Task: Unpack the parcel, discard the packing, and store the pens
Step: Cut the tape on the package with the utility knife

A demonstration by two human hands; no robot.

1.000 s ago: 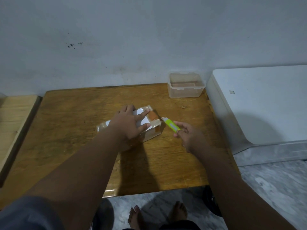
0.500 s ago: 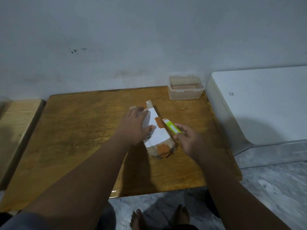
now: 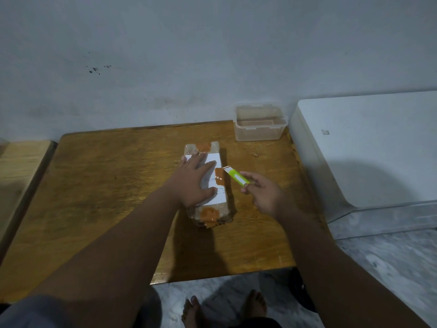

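A taped brown parcel (image 3: 214, 213) with a white label and orange patches lies lengthwise on the wooden table (image 3: 113, 197), its short end toward me. My left hand (image 3: 195, 179) rests flat on top of it, fingers spread, pressing it down. My right hand (image 3: 263, 194) grips a lime-green utility knife (image 3: 236, 177) just right of the parcel. The knife's tip touches or nearly touches the parcel's right edge near an orange patch. No pens are visible.
An empty clear plastic container (image 3: 260, 123) stands at the table's back right corner against the wall. A white appliance (image 3: 369, 147) sits just right of the table. Another wooden surface (image 3: 21, 162) adjoins on the left. My bare feet (image 3: 224, 308) show on the marble floor.
My left hand has turned the parcel from lying crosswise to lying lengthwise, pointing away from me. My right hand has kept the knife beside its right edge.
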